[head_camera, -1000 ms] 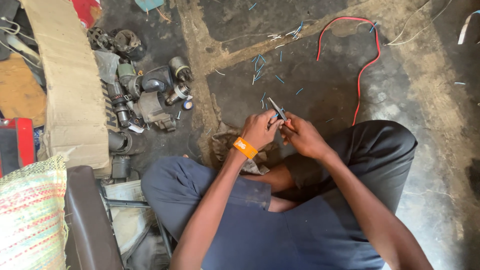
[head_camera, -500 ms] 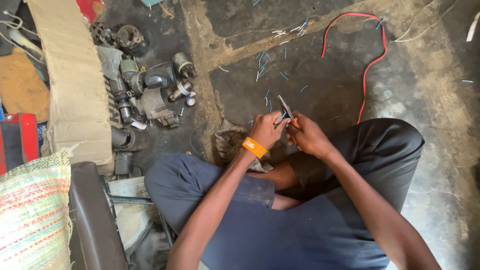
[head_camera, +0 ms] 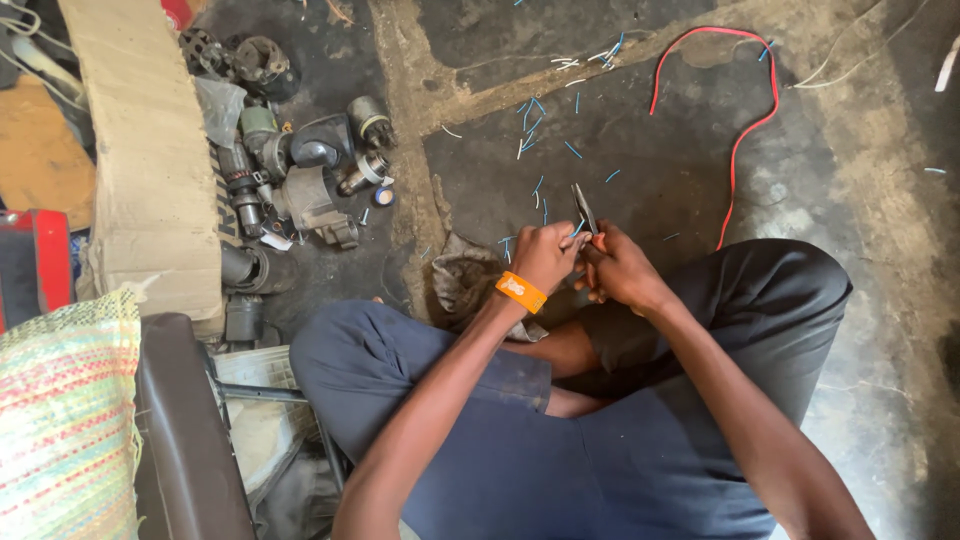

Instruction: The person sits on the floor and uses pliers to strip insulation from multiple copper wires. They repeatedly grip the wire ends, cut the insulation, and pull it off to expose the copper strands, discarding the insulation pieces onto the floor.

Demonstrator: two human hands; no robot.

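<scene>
Dirty concrete floor (head_camera: 640,180) under you; you sit cross-legged on it. To your left, a long cardboard box (head_camera: 150,170), then a heap of grimy motor parts (head_camera: 290,170). A red wire (head_camera: 745,130) loops across the floor ahead. Your left hand (head_camera: 545,258), orange wristband (head_camera: 521,292) on it, is clenched against your right hand (head_camera: 620,272), which grips small pliers (head_camera: 584,208), tips pointing away. Whether the left pinches anything: cannot tell. Blue wire snippets (head_camera: 545,115) scattered just beyond.
</scene>
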